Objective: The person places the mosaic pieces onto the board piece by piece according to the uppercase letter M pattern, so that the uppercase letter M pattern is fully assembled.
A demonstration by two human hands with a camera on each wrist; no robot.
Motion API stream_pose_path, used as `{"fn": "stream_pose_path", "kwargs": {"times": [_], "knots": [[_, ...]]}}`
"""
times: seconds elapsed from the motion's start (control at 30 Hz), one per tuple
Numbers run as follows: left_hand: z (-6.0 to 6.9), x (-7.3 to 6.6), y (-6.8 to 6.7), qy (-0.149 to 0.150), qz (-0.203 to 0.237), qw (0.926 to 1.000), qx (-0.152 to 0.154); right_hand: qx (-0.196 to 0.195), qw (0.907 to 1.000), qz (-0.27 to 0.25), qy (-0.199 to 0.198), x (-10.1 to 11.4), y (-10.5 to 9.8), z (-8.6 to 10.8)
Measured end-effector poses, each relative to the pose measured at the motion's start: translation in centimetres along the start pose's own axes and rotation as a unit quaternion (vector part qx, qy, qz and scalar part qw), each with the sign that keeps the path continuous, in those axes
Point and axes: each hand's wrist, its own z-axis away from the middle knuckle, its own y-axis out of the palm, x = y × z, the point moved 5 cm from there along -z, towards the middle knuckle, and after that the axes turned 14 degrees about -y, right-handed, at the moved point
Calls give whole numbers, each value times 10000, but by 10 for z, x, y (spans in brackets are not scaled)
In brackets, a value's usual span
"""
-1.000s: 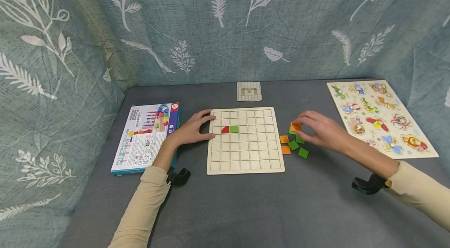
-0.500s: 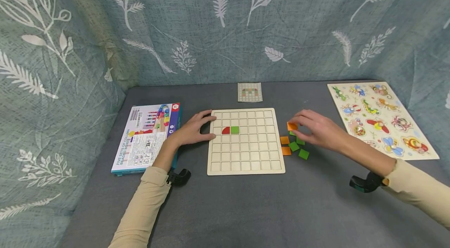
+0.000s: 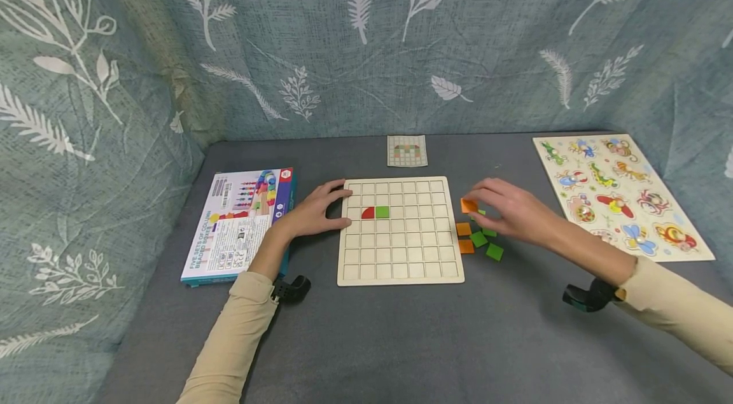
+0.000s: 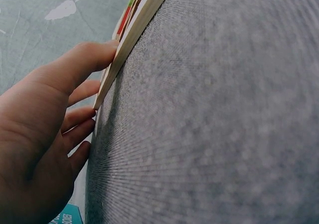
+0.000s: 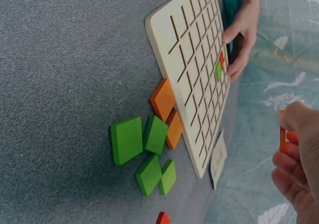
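A light wooden grid board (image 3: 400, 257) lies mid-table, holding a red rounded piece (image 3: 368, 212) and a green square (image 3: 382, 212) side by side in one row. My left hand (image 3: 312, 212) rests its thumb and fingertips on the board's left edge; in the left wrist view the hand (image 4: 45, 114) touches that edge. Right of the board, my right hand (image 3: 515, 210) pinches an orange square (image 3: 469, 205) in the air. Below it are two orange squares (image 3: 463, 229) by the board's edge and several green squares (image 3: 494, 252). The right wrist view shows a red piece (image 5: 163, 218) near them.
A small pattern card (image 3: 406, 151) lies behind the board. At the left is a boxed toy package (image 3: 235, 226), beside my left forearm. A wooden board with cartoon animal pictures (image 3: 624, 194) lies at the right, behind my right forearm. A patterned curtain (image 3: 321, 41) hangs behind the table.
My right hand has moved a little left, toward the grid board, with the orange square still pinched. The left hand has stayed on the board's edge.
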Motion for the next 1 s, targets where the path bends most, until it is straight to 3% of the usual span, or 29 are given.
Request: {"fn": "stream_pose_path", "kwargs": {"times": [0.47,1.0], "knots": [[0,-1,-1,-12,4,10000,7,-341,9989,-62,-326,1,4,-8],[-2,0,-4,-15,15,10000,71,-422,9984,-95,-363,0,8,-18]]}}
